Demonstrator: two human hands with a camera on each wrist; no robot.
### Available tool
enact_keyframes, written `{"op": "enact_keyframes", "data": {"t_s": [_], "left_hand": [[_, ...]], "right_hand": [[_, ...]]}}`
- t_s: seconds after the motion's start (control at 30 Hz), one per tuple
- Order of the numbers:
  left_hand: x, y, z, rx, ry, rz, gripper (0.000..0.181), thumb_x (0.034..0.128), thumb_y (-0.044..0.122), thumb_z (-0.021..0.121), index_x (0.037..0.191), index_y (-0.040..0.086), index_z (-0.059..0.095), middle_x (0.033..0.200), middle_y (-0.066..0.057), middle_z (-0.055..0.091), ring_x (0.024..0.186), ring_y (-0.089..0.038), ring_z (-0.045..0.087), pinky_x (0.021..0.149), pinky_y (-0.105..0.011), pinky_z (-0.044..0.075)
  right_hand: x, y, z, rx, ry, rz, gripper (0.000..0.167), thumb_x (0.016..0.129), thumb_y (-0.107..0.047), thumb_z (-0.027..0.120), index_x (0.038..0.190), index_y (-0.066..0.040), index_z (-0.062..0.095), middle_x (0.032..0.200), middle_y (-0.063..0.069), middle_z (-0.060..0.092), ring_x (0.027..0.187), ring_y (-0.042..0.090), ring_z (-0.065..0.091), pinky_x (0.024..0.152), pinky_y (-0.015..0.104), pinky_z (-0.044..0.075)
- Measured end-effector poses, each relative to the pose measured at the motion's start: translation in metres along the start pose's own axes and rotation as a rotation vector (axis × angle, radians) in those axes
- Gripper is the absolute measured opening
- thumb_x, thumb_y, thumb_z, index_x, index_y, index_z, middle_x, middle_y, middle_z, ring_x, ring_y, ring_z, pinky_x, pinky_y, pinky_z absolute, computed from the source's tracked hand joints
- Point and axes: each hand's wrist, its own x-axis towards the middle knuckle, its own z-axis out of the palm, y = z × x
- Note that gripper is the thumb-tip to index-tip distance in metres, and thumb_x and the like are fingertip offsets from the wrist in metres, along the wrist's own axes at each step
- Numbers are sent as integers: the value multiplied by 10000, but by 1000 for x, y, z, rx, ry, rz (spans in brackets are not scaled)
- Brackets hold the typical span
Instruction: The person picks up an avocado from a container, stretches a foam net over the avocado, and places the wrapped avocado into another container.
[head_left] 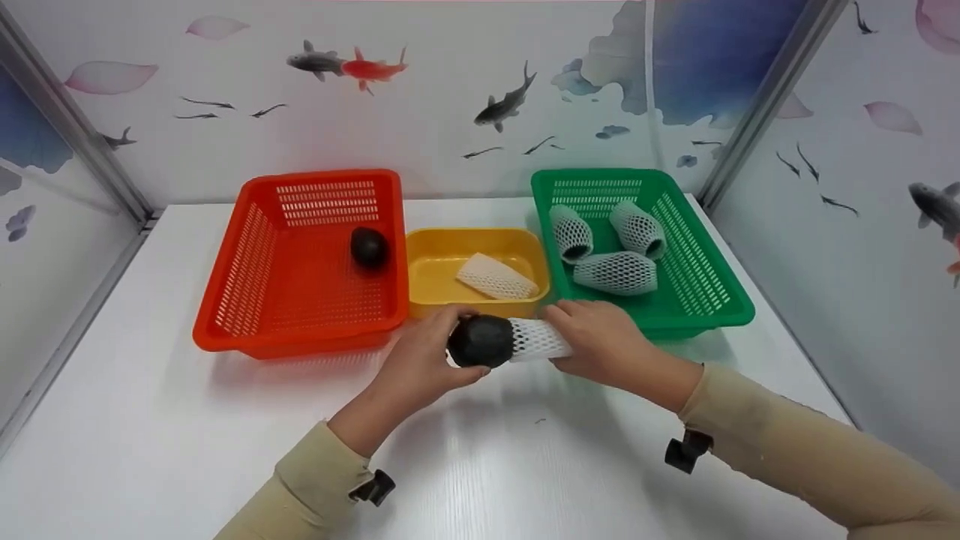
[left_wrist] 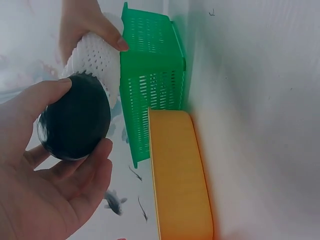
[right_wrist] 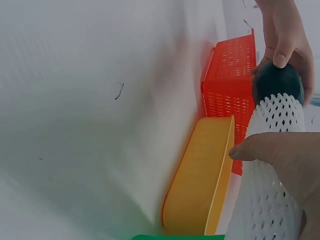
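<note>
My left hand (head_left: 424,356) holds a dark, egg-shaped avocado (head_left: 481,341) between thumb and fingers. A white foam net sleeve (head_left: 534,339) covers one end of that avocado, and my right hand (head_left: 600,341) grips the sleeve. In the left wrist view, most of the avocado (left_wrist: 77,117) shows bare, with the sleeve (left_wrist: 95,55) at its far end. The right wrist view has my thumb across the long sleeve (right_wrist: 265,195), whose open edge lies round the avocado (right_wrist: 278,84). Both hands are above the table, in front of the yellow tray (head_left: 431,306).
At the left, a red basket (head_left: 300,330) contains one bare dark avocado (head_left: 369,247). Another foam sleeve (head_left: 496,277) lies in the yellow tray. The green basket (head_left: 697,322) at the right holds three sleeved pieces (head_left: 616,274). A patterned wall panel (head_left: 442,112) stands behind.
</note>
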Motion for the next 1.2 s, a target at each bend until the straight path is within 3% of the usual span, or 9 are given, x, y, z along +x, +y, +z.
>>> {"op": "enact_keyframes", "data": {"t_s": [0.43, 0.8, 1.03, 1.2], "left_hand": [[0, 6, 3, -164, -37, 22, 701, 759, 249, 857, 1340, 172, 473, 1296, 30, 535, 1177, -164, 497, 910, -365, 515], [5, 8, 8, -191, -42, 43, 674, 750, 263, 859, 1312, 177, 498, 1256, 12, 529, 1127, -163, 514, 902, -312, 513], [6, 9, 11, -186, -35, 18, 693, 734, 260, 868, 1307, 157, 491, 1259, -17, 523, 1143, -200, 516, 919, -376, 511], [7, 13, 12, -161, -30, -14, 738, 722, 267, 873, 1325, 171, 458, 1274, -8, 517, 1158, -193, 516, 938, -351, 498]], "right_hand": [[12, -12, 1, 30, 10, -49, 514, 756, -295, 820, 1156, -129, 544, 980, 40, 630, 790, 227, 585, 669, 356, 530], [15, -17, 1, 8, 38, -91, 548, 729, -356, 834, 1089, -77, 529, 959, 66, 628, 809, 240, 595, 689, 387, 532], [18, -22, 0, 14, 19, -72, 645, 725, -418, 842, 1161, -65, 524, 1020, 88, 648, 879, 255, 615, 763, 396, 537], [21, -25, 1, 28, 19, -65, 652, 724, -426, 847, 1171, -78, 523, 1008, 85, 652, 853, 257, 612, 757, 387, 544]]}}
